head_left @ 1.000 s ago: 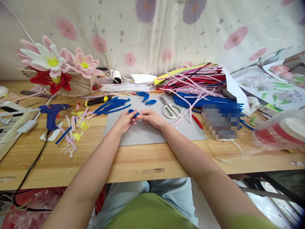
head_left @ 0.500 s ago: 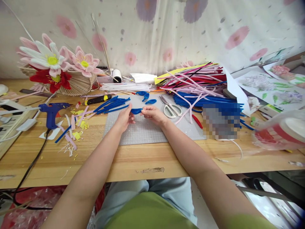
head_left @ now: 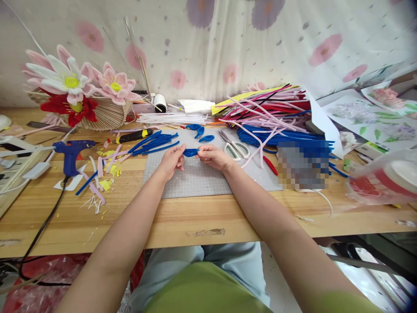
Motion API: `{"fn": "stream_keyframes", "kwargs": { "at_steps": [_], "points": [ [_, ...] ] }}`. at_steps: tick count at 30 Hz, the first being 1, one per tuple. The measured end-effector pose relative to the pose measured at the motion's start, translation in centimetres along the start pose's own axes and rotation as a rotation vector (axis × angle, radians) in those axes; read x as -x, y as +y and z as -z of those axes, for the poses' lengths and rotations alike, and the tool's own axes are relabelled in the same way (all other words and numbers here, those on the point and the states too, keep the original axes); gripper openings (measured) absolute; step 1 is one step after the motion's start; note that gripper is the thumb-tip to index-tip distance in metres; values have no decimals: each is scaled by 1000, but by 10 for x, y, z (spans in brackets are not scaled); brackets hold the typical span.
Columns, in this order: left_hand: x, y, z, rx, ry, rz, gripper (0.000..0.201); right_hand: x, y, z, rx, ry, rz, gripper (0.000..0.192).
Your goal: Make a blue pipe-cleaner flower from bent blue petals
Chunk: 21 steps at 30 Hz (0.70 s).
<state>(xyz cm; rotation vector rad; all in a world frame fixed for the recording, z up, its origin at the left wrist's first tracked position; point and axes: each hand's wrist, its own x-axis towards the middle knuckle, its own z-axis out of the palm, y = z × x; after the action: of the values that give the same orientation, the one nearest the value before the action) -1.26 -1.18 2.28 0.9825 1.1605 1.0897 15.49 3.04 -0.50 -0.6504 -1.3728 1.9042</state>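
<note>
We pinch a blue pipe-cleaner loop (head_left: 190, 152) between our left hand (head_left: 170, 161) and right hand (head_left: 215, 157), above the grey cutting mat (head_left: 195, 180); scissors (head_left: 235, 147) lie at two o'clock of it.

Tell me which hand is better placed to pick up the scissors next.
Right, probably. The right hand sits just beside the scissors on the mat, while the left hand is farther away, across the blue loop that both hands pinch.
</note>
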Motion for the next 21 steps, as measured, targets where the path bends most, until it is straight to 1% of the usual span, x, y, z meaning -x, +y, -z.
{"fn": "stream_keyframes", "kwargs": {
  "at_steps": [2, 4, 10, 14, 18, 21],
  "points": [
    [-2, -3, -1, -57, 61, -47, 36, -1, 1, -4, 76, -10, -36, 27],
    [-5, -7, -1, -111, 89, -84, 37, -1, 1, -10, 134, -27, -56, 28],
    [-9, -16, -2, -108, 66, -146, 36, 1, 1, -18, 183, -43, -21, 31],
    [-8, -14, -3, -187, 100, -220, 33, 1, 2, -18, 196, -30, 20, 32],
    [-6, -11, -2, -227, 137, -225, 35, -1, 4, -18, 205, -28, 31, 34],
    [-8, -11, 0, -165, 170, -216, 38, -2, 3, -19, 251, -15, 51, 33]
  ]
}}
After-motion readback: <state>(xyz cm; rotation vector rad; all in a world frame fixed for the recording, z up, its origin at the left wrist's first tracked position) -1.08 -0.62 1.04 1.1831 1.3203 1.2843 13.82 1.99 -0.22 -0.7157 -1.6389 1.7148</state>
